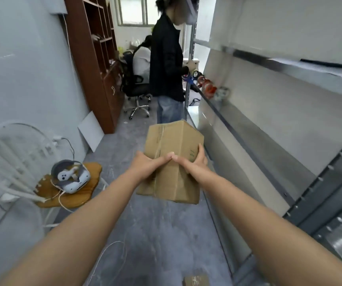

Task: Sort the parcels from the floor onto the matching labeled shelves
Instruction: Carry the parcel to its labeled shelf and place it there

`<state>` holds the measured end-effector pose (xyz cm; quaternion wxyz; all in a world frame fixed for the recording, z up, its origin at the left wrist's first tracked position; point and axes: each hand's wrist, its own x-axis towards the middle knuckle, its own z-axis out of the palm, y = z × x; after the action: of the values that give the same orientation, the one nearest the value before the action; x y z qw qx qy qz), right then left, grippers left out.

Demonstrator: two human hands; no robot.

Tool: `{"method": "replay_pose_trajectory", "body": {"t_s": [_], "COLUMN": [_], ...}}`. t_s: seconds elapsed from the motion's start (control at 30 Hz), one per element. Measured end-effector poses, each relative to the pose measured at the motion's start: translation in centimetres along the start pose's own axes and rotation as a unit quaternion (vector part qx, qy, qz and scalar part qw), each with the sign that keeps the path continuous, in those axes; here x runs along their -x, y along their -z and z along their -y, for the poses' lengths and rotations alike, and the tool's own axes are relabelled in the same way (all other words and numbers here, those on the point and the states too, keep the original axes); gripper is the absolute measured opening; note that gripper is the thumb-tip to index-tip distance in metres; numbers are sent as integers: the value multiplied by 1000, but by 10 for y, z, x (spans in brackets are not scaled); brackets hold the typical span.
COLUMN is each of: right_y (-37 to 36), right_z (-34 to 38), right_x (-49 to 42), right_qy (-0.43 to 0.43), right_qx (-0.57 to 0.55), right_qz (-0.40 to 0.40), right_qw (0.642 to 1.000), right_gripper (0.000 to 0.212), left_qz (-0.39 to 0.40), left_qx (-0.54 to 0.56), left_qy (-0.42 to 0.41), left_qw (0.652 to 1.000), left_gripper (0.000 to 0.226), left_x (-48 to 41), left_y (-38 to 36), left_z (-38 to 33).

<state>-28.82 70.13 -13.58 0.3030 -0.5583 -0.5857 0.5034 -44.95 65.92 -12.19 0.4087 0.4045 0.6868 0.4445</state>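
A taped brown cardboard parcel [172, 141] hangs in the air in front of me, above the grey floor. My left hand [145, 164] grips its left side with the thumb laid across the top face. My right hand [195, 162] grips the right side, fingers wrapped round the edge and thumb on top. The two thumbs touch at the middle. The metal shelving [269, 129] runs along my right, its nearest shelf level with the parcel. A paper label with a black strip [310, 65] lies on the upper shelf edge. Another small parcel [196, 280] lies on the floor at the bottom edge.
A person in a black top [166, 58] stands ahead at the shelf end, with tape rolls [209, 87] on the shelf beside them. A white chair [11, 162] holding a headset [71, 176] stands at left. A brown cabinet [96, 58] and office chair [135, 89] stand further back.
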Motion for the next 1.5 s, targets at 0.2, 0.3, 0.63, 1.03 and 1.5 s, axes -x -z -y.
{"method": "replay_pose_trajectory", "body": {"t_s": [0.2,0.3,0.63,1.03,1.5], "right_y": [32,51,59,55,62], "right_z": [53,67,67,68,69], "right_x": [1,9,15,13,29], "right_qy": [47,29,53,19,94], "right_qx": [-158,-220,-416,-242,-342], "right_qz": [9,86,143,86,79], "right_qw": [986,971,896,966,932], "right_gripper": [109,73,46,52,39], "left_qz": [-9,11,214,128,103], "left_qx": [18,72,182,240,223], "left_qy": [-68,-81,15,-34,-142], "left_qw": [997,994,960,962,959], "left_gripper": [38,31,52,39,28], "left_x": [6,7,29,35,53], "left_y": [27,45,43,40,9], "left_z": [-56,-69,-73,-86,-102]}}
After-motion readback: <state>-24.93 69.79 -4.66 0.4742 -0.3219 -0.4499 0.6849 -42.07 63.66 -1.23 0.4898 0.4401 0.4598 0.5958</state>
